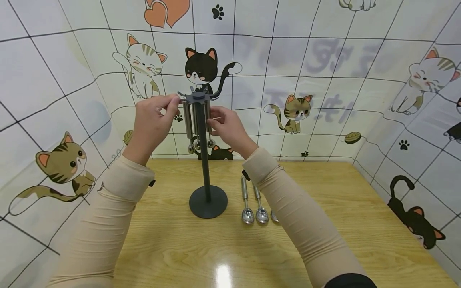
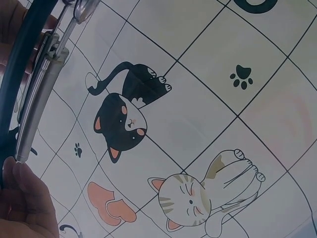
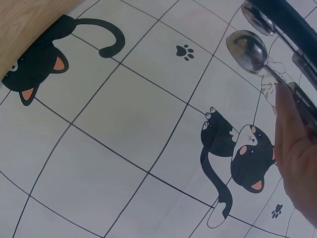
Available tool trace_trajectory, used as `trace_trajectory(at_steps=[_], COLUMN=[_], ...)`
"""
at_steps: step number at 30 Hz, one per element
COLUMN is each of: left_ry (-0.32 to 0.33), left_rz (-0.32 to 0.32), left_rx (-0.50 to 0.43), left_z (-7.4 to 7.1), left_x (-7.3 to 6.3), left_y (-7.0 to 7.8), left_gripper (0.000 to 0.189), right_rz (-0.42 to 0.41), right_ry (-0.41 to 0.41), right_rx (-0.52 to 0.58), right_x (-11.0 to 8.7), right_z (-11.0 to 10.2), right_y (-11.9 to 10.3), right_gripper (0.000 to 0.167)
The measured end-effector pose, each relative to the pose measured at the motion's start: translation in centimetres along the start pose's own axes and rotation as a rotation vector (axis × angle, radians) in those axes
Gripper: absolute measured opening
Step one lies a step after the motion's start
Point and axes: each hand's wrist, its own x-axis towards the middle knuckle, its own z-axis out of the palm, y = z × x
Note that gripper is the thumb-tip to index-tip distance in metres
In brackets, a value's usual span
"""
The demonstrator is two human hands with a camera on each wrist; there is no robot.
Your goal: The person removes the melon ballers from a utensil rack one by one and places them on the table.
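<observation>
A dark rotating stand [image 1: 202, 160] with a round base holds several metal spoons [image 1: 188, 120] hung from the hooks at its top, bowls down. My left hand [image 1: 153, 120] is at a left hook, where its thumb and forefinger pinch the top end of a spoon handle [image 2: 37, 106]. On the other side of the pole, my right hand [image 1: 230, 128] has its thumb and fingers around another hanging spoon's handle; that spoon's bowl [image 3: 247, 52] shows below the fingers in the right wrist view. The pole partly hides the hanging spoons.
On the wooden table [image 1: 162, 240], right of the stand's base, three more spoons [image 1: 247, 214] lie side by side, the third mostly hidden by my right sleeve. A white cloth wall [image 1: 288, 60] printed with cats surrounds the table's back and sides.
</observation>
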Motion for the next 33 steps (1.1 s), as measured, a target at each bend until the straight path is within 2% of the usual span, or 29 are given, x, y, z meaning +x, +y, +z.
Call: trace_trajectory(at_steps=[13, 19, 26, 33], left_ry=[-0.008, 0.000, -0.008, 0.000], left_rz=[-0.020, -0.008, -0.006, 0.003], left_rx=[-0.004, -0.005, -0.004, -0.003], left_z=[0.0, 0.0, 0.0, 0.1], left_x=[-0.2, -0.1, -0.1, 0.0], left_y=[0.0, 0.0, -0.1, -0.1], left_gripper=[0.037, 0.037, 0.038, 0.039], right_rz=[0.032, 0.023, 0.063, 0.076], right_ry=[0.016, 0.022, 0.028, 0.037], right_rx=[0.012, 0.018, 0.008, -0.033], right_x=[0.7, 1.1, 1.1, 1.1], right_z=[-0.5, -0.8, -1.4, -2.2], right_y=[0.1, 0.2, 0.8, 1.6], right_gripper=[0.038, 0.037, 0.037, 0.048])
